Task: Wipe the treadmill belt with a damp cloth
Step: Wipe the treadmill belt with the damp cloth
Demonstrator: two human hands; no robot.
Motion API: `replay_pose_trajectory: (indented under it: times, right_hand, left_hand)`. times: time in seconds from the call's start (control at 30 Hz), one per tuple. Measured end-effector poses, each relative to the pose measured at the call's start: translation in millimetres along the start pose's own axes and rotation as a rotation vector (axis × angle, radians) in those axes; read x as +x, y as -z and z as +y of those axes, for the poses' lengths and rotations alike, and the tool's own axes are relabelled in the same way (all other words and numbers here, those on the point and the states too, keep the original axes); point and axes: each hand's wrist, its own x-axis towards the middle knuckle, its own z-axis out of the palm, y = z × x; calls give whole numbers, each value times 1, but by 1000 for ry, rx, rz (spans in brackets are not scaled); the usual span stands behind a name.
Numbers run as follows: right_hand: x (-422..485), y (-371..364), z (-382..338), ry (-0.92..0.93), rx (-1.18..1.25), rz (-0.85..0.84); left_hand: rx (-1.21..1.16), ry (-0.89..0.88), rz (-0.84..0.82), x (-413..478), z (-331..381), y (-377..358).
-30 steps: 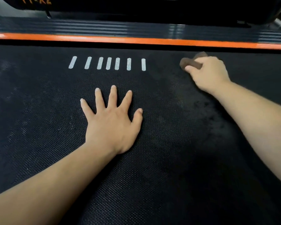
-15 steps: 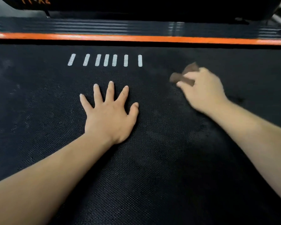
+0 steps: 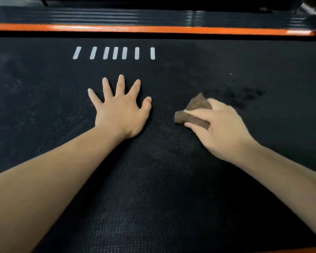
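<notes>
Now, starting at your far left, the treadmill belt [image 3: 153, 198] shows faint greyish smears [image 3: 5, 70] on its black woven surface. Moving right, a row of seven short white dashes [image 3: 115, 53] sits on the belt near its far edge. Beyond them, an orange stripe [image 3: 153, 30] runs across the whole width, and behind that lies a ribbed black rail [image 3: 135, 16].

Just this side of the dashes, your left hand [image 3: 121, 112] lies palm down on the belt. Its fingers [image 3: 120, 86] are straight and spread wide, holding nothing, and the forearm reaches in from the lower left.

Further right, apart from your left thumb, is the cloth [image 3: 197, 105]. It is a small brown folded piece, lying on the belt about midway between the near and far edges. Your right hand [image 3: 224, 128] is on top of it. The fingers [image 3: 199, 112] curl over the cloth and the thumb tucks under its near edge, so the cloth is pinched between them. One corner pokes out toward the far side and one end sticks out to the left.

Right of that hand, a few dark blotches [image 3: 241, 96] mark the belt. Whether they are wet cannot be told for sure.
</notes>
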Motion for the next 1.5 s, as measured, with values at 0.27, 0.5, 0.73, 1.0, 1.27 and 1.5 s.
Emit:
replay_pose_trajectory:
  times: [0.27,0.5,0.73,1.0,1.27,1.5]
  right_hand:
    - [13,13,33,-255,-164,118]
    - [-40,20,11,-97,-89,26]
    - [-84,13,-25,-59,62,-34]
    - [-73,38,34,-263,-36,61]
    - [-118,51,0,55,45,-221]
    - [-138,56,-5,32,172,-319]
  left_hand:
    - [-10,-4,-2,-1,0,1]
    - [-26,-29,10,-3,-4,1]
    - [-80,-176,-35,-69,12,2]
    - [33,-233,-2,-83,13,-8]
    - [26,-213,4,-85,14,-5]
    - [4,-199,-37,-87,16,-1]
